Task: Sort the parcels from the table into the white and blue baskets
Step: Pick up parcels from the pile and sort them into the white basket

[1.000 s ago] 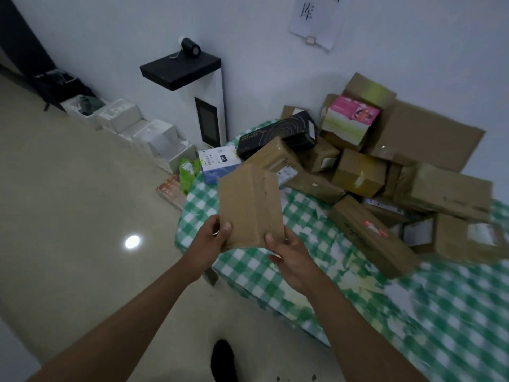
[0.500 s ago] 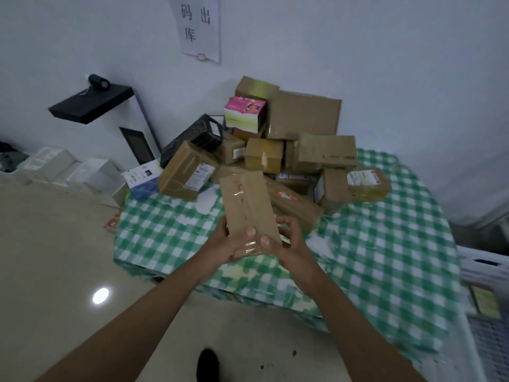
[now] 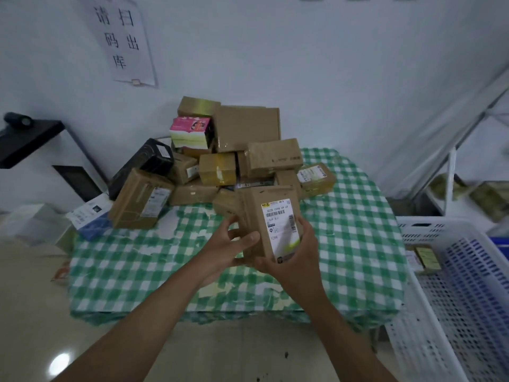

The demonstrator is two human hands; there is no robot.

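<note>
I hold a brown cardboard parcel [image 3: 259, 213] upright over the table's front half, its white shipping label facing me. My left hand [image 3: 230, 248] grips its lower left side, fingers wrapped round the edge. My right hand [image 3: 296, 259] cups its bottom right corner, thumb on the label. Behind it a pile of parcels [image 3: 242, 158] lies on the green checked table [image 3: 344, 216]: several brown boxes, a pink and white box [image 3: 190, 132] and a black box [image 3: 143, 164]. The white basket [image 3: 451, 293] stands at the right; a corner of the blue basket [image 3: 500, 244] shows behind it.
A black-topped white cabinet [image 3: 30, 142] stands left of the table, with white boxes on the floor beside it. A paper notice [image 3: 124, 40] hangs on the wall. A few flat packets [image 3: 425, 257] lie in the white basket's far end. Metal shelving [image 3: 451, 172] rises at the right.
The view has swung right, bringing the white basket into sight. I have turned the parcel in my hands so that its labelled face now shows.
</note>
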